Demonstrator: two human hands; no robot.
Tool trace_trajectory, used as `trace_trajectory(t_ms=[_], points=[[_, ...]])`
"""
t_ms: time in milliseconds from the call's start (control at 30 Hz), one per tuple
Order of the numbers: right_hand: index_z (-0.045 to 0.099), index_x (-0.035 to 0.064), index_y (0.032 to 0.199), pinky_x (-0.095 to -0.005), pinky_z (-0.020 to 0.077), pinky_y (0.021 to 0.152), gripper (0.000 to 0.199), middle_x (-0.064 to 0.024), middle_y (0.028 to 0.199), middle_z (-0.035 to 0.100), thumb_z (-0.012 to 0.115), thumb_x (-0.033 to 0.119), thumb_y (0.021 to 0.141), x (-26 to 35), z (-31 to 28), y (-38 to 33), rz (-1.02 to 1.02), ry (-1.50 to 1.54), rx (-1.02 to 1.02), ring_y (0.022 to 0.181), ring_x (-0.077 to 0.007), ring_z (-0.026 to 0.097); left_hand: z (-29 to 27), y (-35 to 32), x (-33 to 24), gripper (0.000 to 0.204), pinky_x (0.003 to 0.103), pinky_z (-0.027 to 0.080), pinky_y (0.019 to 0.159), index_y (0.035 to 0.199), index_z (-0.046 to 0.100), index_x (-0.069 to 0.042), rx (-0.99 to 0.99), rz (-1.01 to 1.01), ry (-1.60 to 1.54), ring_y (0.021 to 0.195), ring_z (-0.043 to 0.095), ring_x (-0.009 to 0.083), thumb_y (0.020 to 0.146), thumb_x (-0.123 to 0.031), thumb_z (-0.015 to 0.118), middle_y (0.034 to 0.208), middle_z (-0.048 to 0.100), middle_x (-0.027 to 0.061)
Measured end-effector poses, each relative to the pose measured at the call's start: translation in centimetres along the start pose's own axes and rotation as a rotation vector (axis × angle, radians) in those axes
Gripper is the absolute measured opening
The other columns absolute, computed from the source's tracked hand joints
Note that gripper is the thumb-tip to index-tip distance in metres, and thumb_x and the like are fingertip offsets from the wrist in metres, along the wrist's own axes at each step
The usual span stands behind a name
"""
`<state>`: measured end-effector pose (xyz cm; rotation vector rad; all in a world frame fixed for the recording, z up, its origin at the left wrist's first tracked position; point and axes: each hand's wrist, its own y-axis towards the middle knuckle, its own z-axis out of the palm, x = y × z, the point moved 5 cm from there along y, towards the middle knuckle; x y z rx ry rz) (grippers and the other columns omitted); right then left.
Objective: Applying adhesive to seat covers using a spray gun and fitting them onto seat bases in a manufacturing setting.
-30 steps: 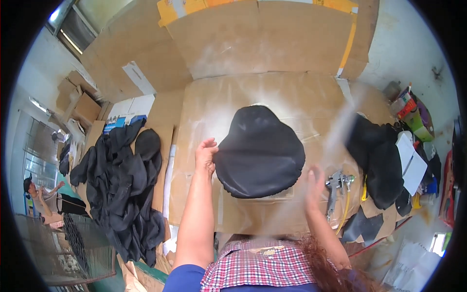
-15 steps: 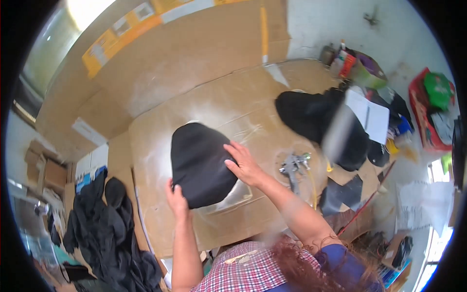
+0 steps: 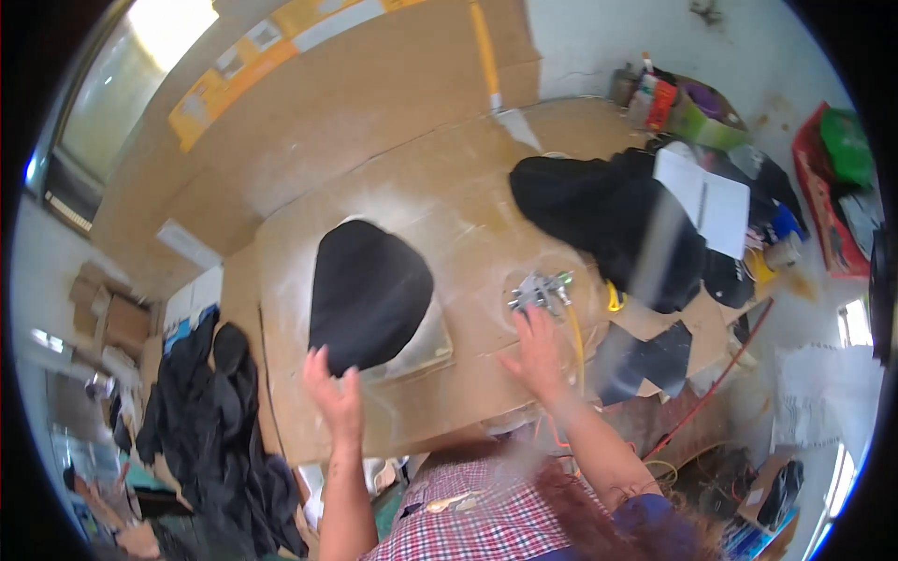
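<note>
A flat black piece of material (image 3: 369, 292), rounded on one side and straighter on the left, lies on a pale board (image 3: 432, 344) atop the cardboard-covered table. My left hand (image 3: 337, 397) is at its lower left edge, thumb and fingers apart, fingertips at or just over the edge. To the right lies a metal spray gun (image 3: 541, 288) with a yellow hose (image 3: 576, 341) running from it. My right hand (image 3: 538, 355) reaches to the gun's near end, fingers stretched and thumb spread. Whether the fingertips touch the gun I cannot tell.
Black cloth pieces (image 3: 608, 210) are heaped at the right, an open notebook (image 3: 706, 201) on them. Black scraps (image 3: 655, 360) lie at the right front. A green box (image 3: 706, 126) stands far right. Dark garments (image 3: 220, 430) hang at the left. Cardboard (image 3: 374, 103) walls the back.
My right hand has left the black piece and moved right to the spray gun. My left hand stays near the piece's lower left edge. The view has shifted slightly.
</note>
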<state>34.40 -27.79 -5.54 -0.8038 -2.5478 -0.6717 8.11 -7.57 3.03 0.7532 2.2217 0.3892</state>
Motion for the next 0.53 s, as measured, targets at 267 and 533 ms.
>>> trace_trajectory(t_ms=[267, 533], points=[[0.041, 0.012, 0.13, -0.0494, 0.0364, 0.097, 0.069, -0.0178, 0.136, 0.032, 0.07, 0.017, 0.067, -3.0, 1.8, 2.5, 0.27, -0.174, 0.095, 0.123, -0.0378, 0.034, 3.5, 3.6, -2.6, 0.087, 0.061, 0.016, 0.104, 0.138, 0.031, -0.017, 0.424, 0.126, 0.468, 0.134, 0.024, 0.0321, 0.064, -0.022, 0.077, 0.143, 0.031, 0.0102], [0.037, 0.0102, 0.133, -0.0397, 0.0466, 0.085, 0.072, -0.0181, 0.107, 0.056, 0.056, 0.0, 0.064, -6.1, -1.5, -0.7, 0.228, 0.588, 0.016, 0.102, -0.0301, 0.056, 1.1, 3.1, -1.2, 0.095, 0.062, 0.013, 0.105, 0.141, 0.026, -0.019, 0.523, 0.047, 0.481, 0.136, 0.015, 0.0363, 0.061, -0.024, 0.078, 0.146, 0.024, 0.0117]])
